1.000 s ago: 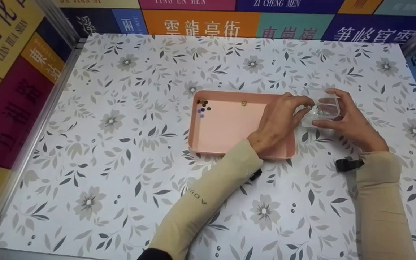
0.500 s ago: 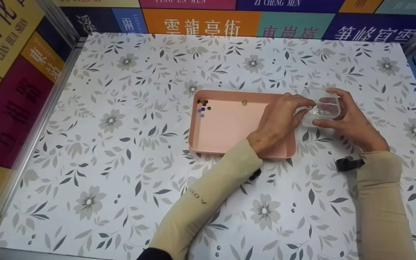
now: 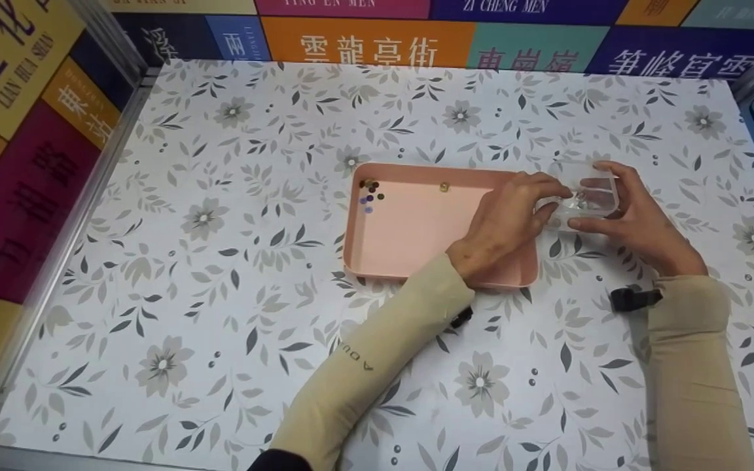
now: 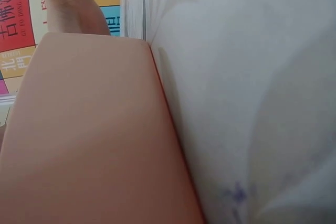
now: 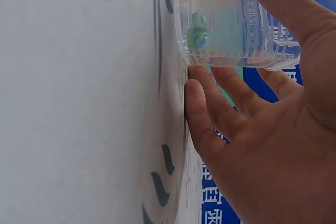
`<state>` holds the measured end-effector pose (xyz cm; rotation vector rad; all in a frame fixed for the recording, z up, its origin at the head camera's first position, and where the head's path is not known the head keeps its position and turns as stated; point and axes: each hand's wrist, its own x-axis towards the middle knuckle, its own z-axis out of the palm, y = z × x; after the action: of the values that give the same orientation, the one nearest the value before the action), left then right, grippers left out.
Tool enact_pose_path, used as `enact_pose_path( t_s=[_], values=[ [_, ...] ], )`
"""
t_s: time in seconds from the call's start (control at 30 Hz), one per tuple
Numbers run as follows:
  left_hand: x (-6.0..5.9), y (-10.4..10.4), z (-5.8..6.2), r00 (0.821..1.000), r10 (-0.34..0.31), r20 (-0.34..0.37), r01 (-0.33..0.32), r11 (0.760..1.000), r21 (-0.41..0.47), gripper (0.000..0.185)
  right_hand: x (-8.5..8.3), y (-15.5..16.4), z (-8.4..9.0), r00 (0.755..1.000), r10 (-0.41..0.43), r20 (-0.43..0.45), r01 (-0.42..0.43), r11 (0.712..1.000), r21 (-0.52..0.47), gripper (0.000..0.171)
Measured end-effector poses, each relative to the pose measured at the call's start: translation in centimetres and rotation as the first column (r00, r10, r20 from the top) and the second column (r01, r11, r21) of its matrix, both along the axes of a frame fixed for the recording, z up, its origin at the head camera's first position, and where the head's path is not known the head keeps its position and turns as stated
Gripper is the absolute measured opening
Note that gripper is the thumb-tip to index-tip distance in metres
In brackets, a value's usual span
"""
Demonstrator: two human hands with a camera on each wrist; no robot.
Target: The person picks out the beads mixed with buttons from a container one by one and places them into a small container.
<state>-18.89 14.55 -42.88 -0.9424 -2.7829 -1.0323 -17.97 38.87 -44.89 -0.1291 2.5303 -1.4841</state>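
Right grip (image 3: 639, 219) curled around the clear box (image 3: 586, 196) at the frame's right, beside the pink tray (image 3: 377, 261). Left grip (image 3: 504, 219) pinched over its opening. Keeping the box steady on the tabletop (image 3: 220, 327) seemed advisable.

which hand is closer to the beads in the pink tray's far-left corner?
Left. The left hand lies over the pink tray's right end, reaching toward the clear box; the right hand grips that box beyond the tray, farther from the beads.

Floral table (image 3: 220, 275): pink tray (image 3: 410, 229), clear box (image 3: 586, 196).
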Motion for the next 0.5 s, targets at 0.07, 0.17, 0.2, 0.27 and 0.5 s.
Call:
enact_pose_path(
  t_s=[0.07,0.17,0.2,0.27,0.5],
  values=[
    [0.00,-0.06,-0.04,1.000,-0.008,0.006,0.008,1.000,0.010,0.028,0.00,0.02,-0.04,1.000,0.001,-0.001,-0.001,1.000,-0.005,0.094],
    [0.07,-0.19,-0.11,1.000,-0.010,0.019,0.009,1.000,0.026,0.028,0.03,0.03,-0.07,1.000,0.005,-0.003,-0.005,1.000,-0.012,0.094],
    [0.11,-0.23,-0.14,1.000,-0.009,0.025,0.009,1.000,0.030,0.028,0.06,0.02,-0.08,1.000,0.007,-0.005,-0.007,1.000,-0.013,0.094],
    [0.18,-0.29,-0.15,0.999,-0.007,0.032,0.006,0.999,0.034,0.027,0.09,-0.01,-0.05,1.000,0.010,-0.008,-0.010,1.000,-0.014,0.094],
    [0.04,-0.50,0.04,1.000,-0.001,0.023,-0.001,0.997,0.071,0.023,0.06,-0.03,-0.03,1.000,0.012,-0.025,-0.013,1.000,-0.029,0.093]
  ],
)
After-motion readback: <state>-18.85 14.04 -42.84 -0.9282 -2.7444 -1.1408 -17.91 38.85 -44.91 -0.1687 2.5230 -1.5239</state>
